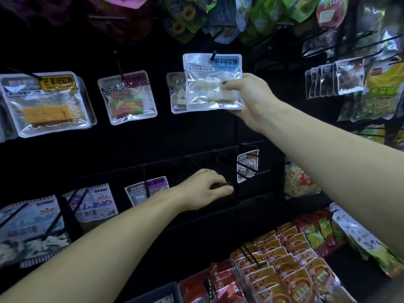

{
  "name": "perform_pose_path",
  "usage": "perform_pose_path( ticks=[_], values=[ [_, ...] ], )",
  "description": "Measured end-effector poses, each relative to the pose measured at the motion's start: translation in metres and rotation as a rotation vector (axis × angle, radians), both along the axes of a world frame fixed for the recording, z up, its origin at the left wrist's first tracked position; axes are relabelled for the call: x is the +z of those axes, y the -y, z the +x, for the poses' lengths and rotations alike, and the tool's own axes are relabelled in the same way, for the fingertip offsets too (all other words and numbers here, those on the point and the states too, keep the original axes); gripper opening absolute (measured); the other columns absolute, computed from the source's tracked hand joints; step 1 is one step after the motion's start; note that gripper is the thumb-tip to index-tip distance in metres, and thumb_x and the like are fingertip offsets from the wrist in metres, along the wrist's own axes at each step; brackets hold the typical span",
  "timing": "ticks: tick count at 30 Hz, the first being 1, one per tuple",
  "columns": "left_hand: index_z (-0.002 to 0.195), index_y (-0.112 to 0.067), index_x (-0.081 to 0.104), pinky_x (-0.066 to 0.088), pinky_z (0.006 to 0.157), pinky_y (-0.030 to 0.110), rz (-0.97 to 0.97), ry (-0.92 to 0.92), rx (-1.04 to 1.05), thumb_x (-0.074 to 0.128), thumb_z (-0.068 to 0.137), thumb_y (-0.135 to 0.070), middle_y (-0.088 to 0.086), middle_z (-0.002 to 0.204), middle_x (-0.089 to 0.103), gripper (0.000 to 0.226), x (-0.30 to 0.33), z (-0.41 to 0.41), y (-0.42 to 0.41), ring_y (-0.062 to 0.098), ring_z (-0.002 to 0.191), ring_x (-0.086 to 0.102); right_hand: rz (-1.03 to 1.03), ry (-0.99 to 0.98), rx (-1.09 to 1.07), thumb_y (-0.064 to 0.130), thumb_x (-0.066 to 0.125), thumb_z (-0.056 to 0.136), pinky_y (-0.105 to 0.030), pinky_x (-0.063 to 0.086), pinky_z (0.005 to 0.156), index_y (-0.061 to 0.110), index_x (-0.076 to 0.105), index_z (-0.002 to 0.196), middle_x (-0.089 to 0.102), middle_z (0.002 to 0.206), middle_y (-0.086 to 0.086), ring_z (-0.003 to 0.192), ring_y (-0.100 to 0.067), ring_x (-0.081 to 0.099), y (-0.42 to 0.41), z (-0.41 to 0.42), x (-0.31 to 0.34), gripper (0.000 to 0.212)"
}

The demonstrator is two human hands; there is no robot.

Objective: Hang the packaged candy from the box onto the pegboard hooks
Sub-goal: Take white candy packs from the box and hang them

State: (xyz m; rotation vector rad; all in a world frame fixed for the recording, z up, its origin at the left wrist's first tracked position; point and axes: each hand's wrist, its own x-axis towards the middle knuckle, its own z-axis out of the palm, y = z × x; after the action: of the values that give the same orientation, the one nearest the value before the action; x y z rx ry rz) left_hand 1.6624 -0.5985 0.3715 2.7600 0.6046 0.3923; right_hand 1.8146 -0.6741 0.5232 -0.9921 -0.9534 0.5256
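Clear candy bag (213, 84) with white pieces hangs on a hook (213, 55), gripped by the right hand (247, 99); the left hand (205, 190) grips a lower black hook (220, 185).

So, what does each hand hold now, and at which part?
The right hand pinches the white candy packet at its lower right edge. The left hand grips a bare black hook near its tip.

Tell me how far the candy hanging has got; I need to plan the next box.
Done: the mango pack and the rainbow gummy pack already hang from hooks. In hand: the right hand holds the white candy pack with its hole at the hook, and the left hand grips a bare lower hook. Left: bare hooks remain; the box isn't clearly visible.
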Motion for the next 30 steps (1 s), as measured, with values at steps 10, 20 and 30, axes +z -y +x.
perform_pose_path(
  ticks=[10, 20, 30],
  values=[
    [0.069, -0.022, 0.05, 0.041, 0.107, 0.036, -0.038, -0.081, -0.045, 0.056, 0.101, -0.054, -0.008, 0.085, 0.051, 0.046, 0.006, 0.002, -0.001, 0.012, 0.118, 0.043, -0.057, 0.01, 0.012, 0.001, 0.073, 0.084, -0.049, 0.062, 0.092, 0.007, 0.067, 0.115, 0.076, 0.116, -0.01, 0.106, -0.029, 0.075, -0.045, 0.01, 0.0, 0.032],
    [0.07, -0.016, 0.048, 0.041, 0.101, 0.029, -0.073, -0.038, -0.111, 0.056, 0.101, -0.053, -0.004, 0.084, 0.047, 0.049, -0.003, 0.003, -0.009, 0.011, 0.116, 0.041, -0.119, 0.097, -0.125, 0.006, 0.07, 0.089, -0.047, 0.056, 0.101, 0.017, 0.066, 0.113, 0.072, 0.112, -0.002, 0.109, -0.023, 0.068, -0.117, 0.006, -0.004, 0.026],
    [0.087, -0.009, 0.063, 0.043, 0.104, 0.034, -0.003, -0.107, -0.063, 0.057, 0.101, -0.053, 0.003, 0.098, 0.057, 0.047, 0.008, 0.003, -0.001, 0.016, 0.118, 0.045, -0.38, 0.116, -0.164, 0.051, 0.069, 0.093, -0.037, 0.062, 0.091, 0.009, 0.033, 0.153, 0.052, 0.146, -0.014, 0.096, -0.023, 0.067, -0.106, -0.006, -0.017, 0.082]
  ],
)
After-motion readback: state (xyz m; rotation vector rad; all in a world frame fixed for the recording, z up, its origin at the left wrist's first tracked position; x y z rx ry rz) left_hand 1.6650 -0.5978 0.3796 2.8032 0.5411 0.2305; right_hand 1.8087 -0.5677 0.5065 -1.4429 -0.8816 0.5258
